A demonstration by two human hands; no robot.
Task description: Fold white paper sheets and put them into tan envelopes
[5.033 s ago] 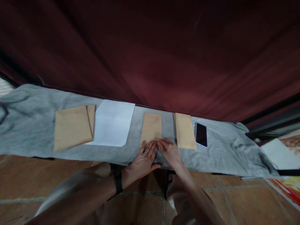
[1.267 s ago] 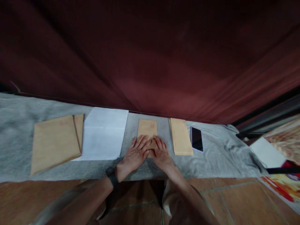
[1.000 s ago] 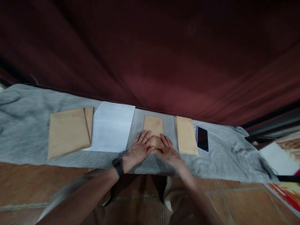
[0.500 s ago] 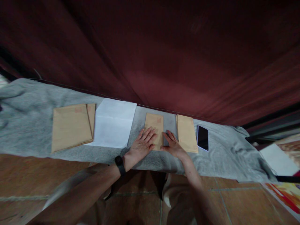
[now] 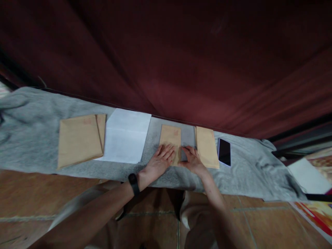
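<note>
A narrow brown paper envelope (image 5: 170, 134) with faint red print near its top right corner lies on the grey cloth in front of me. My left hand (image 5: 161, 160) rests flat over its lower left part, fingers stretched out, a black band on the wrist. At the envelope's lower right edge is my right hand (image 5: 191, 160), its thumb and fingers apart and the fingertips touching or very near the edge. Just right of that hand lies a stack of similar brown envelopes (image 5: 207, 147).
White paper sheets (image 5: 127, 136) lie left of my hands, with larger brown envelopes (image 5: 79, 141) beyond them. A phone (image 5: 224, 152) sits at the right on the grey cloth (image 5: 249, 166). A dark red curtain (image 5: 166, 69) hangs along the far edge.
My left hand has slid slightly down the envelope toward me. The right fingers have bent a little more; the envelope has stayed in place.
</note>
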